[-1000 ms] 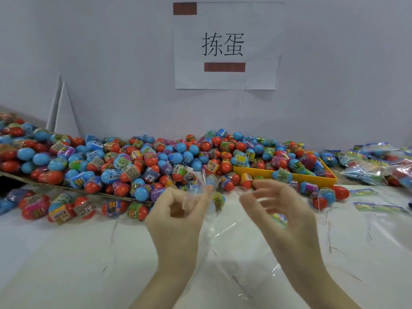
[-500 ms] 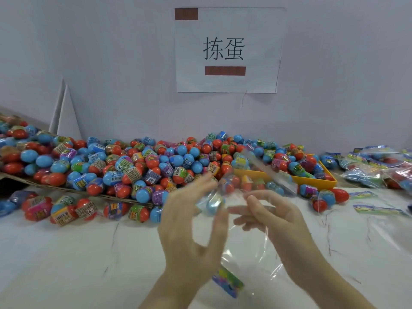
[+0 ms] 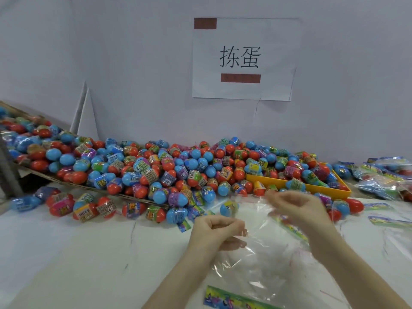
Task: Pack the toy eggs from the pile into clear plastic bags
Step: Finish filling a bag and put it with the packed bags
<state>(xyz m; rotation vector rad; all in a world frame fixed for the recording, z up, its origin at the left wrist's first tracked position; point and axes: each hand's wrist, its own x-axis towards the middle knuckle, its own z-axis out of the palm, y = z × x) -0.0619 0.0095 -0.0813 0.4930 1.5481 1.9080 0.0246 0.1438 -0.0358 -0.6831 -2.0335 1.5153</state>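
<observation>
Single head-worn wide-angle view, forward and down, close over the white table (image 3: pixel 66 253), wall (image 3: pixel 133 63) behind.

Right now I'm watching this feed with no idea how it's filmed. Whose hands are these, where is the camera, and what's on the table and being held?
There is no machine here: a person works with two bare hands, and the single camera sits on their head, looking forward and down. The left hand and right hand each pinch an edge of a clear plastic bag, which has a colourful printed strip at its bottom and looks empty. Behind it, along the wall, lies a big pile of red and blue toy eggs, partly spilling into a yellow tray. On the white table, far right, lie filled bags. A paper sign hangs on the wall.
</observation>
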